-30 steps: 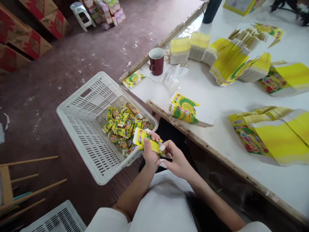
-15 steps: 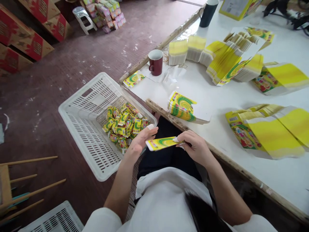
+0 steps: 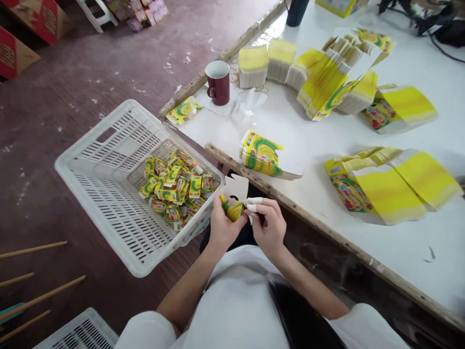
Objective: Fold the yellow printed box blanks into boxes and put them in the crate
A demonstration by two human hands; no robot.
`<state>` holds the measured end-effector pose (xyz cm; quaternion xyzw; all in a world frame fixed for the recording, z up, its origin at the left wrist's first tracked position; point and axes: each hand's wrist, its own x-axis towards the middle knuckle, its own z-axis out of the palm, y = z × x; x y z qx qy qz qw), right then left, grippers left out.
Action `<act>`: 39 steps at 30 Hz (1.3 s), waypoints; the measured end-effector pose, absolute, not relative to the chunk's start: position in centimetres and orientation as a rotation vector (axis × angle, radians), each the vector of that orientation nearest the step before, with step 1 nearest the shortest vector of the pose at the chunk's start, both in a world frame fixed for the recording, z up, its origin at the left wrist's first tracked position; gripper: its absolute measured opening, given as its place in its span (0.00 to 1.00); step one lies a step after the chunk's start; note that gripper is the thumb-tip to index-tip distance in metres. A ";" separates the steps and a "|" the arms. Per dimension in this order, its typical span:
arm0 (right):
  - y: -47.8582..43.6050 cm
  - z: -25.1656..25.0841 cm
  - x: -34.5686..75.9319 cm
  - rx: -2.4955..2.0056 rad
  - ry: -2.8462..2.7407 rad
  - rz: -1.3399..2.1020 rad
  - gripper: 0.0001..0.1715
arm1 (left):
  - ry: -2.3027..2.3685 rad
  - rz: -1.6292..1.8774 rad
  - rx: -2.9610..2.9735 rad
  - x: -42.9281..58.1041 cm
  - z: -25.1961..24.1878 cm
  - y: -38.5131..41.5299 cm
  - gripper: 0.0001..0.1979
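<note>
A small yellow-green carton [image 3: 233,211] sits in my left hand [image 3: 224,225], its fingers wrapped round it. The carton's end stands open, with a white inner flap showing above. My right hand [image 3: 268,224] is pinched at the carton's right edge, white covers on some fingertips; whether it grips the carton or a small piece there I cannot make out. To the left, a white plastic basket [image 3: 98,201] holds a heap of small folded cartons [image 3: 178,186]. A stack of flat cartons [image 3: 261,152] lies on the table edge just beyond my hands.
The white table [image 3: 363,252] has a wooden edge strip. On it are a maroon mug [image 3: 219,85], a dark cup [image 3: 297,12], a crumpled clear plastic piece [image 3: 247,109] and several carton stacks [image 3: 395,182]. Red-brown boxes [image 3: 36,19] stand on the floor, and upturned wooden legs [image 3: 43,295] lie lower left.
The flat carton my right hand held out has been brought into my left hand and opened up. My hands have come together, and the view has shifted to the right.
</note>
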<state>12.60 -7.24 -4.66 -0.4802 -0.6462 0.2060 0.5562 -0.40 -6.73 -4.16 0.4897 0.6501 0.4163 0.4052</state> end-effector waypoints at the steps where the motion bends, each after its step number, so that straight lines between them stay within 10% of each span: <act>1: -7.5 -4.8 12.3 -1.134 -1.453 0.602 0.12 | 1.667 1.077 1.257 -0.4 -4.4 -6.6 0.30; 17: -3.5 -4.0 12.5 -1.047 -0.519 2.088 0.28 | 1.354 1.203 1.641 -0.6 -4.2 -7.2 0.42; 25: -4.9 -3.9 14.7 -1.057 -0.909 1.724 0.38 | 1.523 1.219 2.044 -1.5 -5.0 -6.5 0.40; 39: -2.9 -3.5 15.7 -1.277 -0.945 1.756 0.10 | 1.561 0.805 2.784 -2.4 -3.2 -4.4 0.15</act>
